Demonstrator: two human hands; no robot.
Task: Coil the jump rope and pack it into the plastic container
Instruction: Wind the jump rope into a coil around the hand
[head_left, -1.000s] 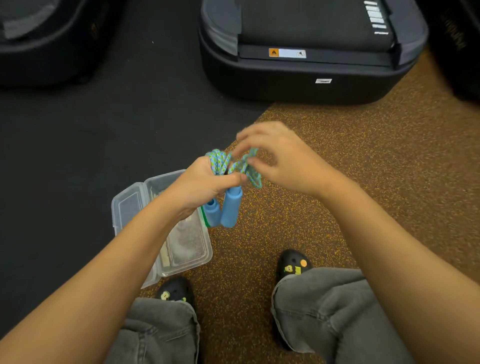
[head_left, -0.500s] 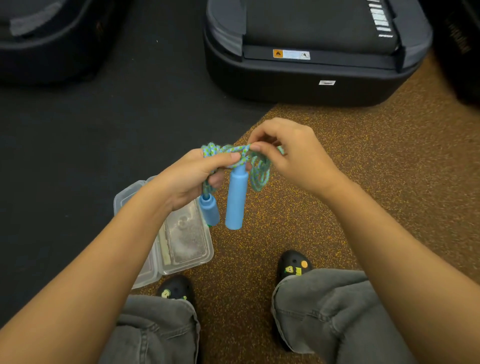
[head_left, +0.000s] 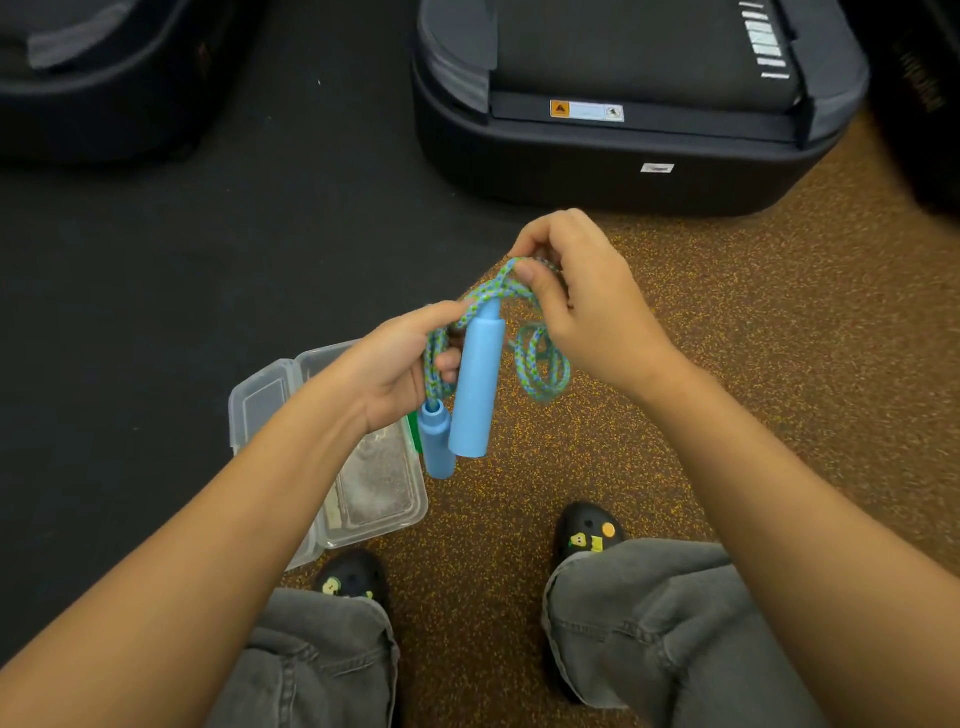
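- Closest, at 6 o'clock, are two knees in grey jeans (head_left: 665, 623), with a black shoe (head_left: 587, 535) poking out past each one.
- Just past the left shoe, at about 8 o'clock, the clear plastic container (head_left: 379, 499) lies open on the floor. Its lid (head_left: 270, 395) is flipped back on the far left side. The left arm crosses over part of the box and hides it.
- Above the box, in the middle, both hands hold the jump rope (head_left: 540, 364) up in the air.
- The left hand (head_left: 400, 374) is curled shut around a bunch of the blue and green rope, with the thumb pressed on top.
- Two blue handles (head_left: 478, 384) hang from that hand. Their long way runs up and down, with the free ends pointing to 6 o'clock, leaning a little toward the box. The smaller-looking one hangs lower and sits right over the near edge of the box.
- The right hand (head_left: 587, 306) pinches the top of a rope loop between thumb and fingers. More loops dangle under it, at 3 o'clock from the handles.
- The brown speckled floor (head_left: 753, 364) is under the hands, and a dark mat (head_left: 156, 291) is at 9 o'clock.
- Farthest, at 12 o'clock, is a big black machine (head_left: 623, 156) with a small orange sticker.
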